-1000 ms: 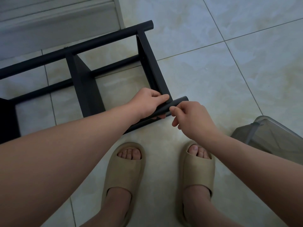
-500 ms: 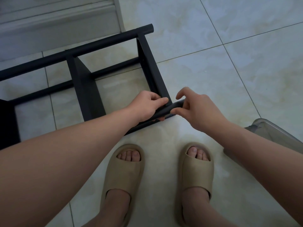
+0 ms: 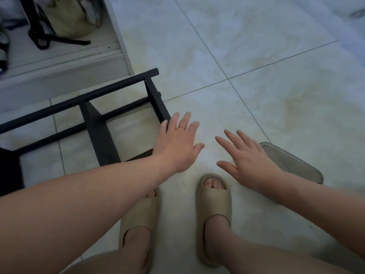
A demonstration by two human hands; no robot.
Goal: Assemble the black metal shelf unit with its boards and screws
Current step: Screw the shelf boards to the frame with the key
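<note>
Hovering with fingers spread and holding nothing, the left hand (image 3: 177, 143) covers the near corner of the black metal shelf frame (image 3: 116, 91), which lies to its left on the floor tiles (image 3: 256, 56). The right hand (image 3: 250, 157), equally splayed, hides part of a clear plastic bin (image 3: 294, 165) behind it. Moments ago both hands gripped the frame's tube.

Bare forearms (image 3: 83, 196), thin ring (image 3: 182, 127) on left hand (image 3: 177, 149), beige open-toe slide sandals (image 3: 214, 202)
</note>
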